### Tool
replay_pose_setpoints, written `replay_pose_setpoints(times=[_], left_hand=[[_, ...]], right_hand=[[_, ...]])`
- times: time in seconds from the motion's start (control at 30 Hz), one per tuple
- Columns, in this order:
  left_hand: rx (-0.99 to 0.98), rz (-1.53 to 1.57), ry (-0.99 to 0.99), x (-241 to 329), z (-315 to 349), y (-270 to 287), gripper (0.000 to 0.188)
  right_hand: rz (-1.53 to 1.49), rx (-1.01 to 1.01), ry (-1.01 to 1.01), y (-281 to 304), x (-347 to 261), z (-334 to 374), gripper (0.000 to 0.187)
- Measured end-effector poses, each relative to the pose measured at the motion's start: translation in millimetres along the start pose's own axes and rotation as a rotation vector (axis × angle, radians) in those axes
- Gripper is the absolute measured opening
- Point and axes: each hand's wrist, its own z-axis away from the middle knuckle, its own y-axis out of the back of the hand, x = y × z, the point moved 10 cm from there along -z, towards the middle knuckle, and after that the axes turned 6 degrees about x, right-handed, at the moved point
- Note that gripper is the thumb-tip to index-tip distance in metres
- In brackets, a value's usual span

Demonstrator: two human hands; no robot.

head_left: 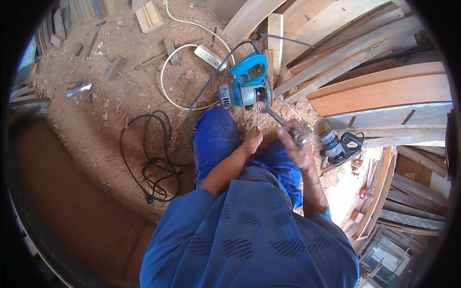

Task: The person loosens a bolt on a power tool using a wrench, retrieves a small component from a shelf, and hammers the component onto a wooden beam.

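Observation:
A teal and silver handheld router [251, 67] lies tilted over on the shaving-covered floor, just past my knees, its base side turned right. My right hand [296, 143] is closed around a metal wrench [274, 116], whose head reaches the underside of the router. In my left hand [253, 139] I grip a thin metal rod [258, 120] that points up to the same spot; its exact kind is too small to tell. Whether either tool is seated on the collet cannot be made out. Beside the right hand lies a long screwdriver [308, 126] with a yellow and black end.
A second router [342, 147], black and silver, sits to the right. Stacked boards [379, 93] line the right side. A black cable [158, 168] coils at left, near a wooden mallet [115, 67]. A white power strip [210, 57] and wooden block [149, 17] lie farther off.

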Motion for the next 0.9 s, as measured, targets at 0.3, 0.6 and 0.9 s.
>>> replay_pose_setpoints(times=[0.3,0.6,0.9], left_hand=[[0.129,-0.084,0.03,-23.0,-16.0,1.9,0.022],[0.044,-1.196,-0.49,8.2,-17.1,-37.9,0.022],[-0.22,-2.031,-0.941,0.9,7.6,-68.1,0.027]], right_hand=[[0.543,0.044,0.382,-48.6,-8.5,-53.0,0.01],[0.611,0.076,0.385,-46.5,13.0,-85.3,0.011],[0.566,0.043,0.313,-41.9,14.6,-106.7,0.008]])
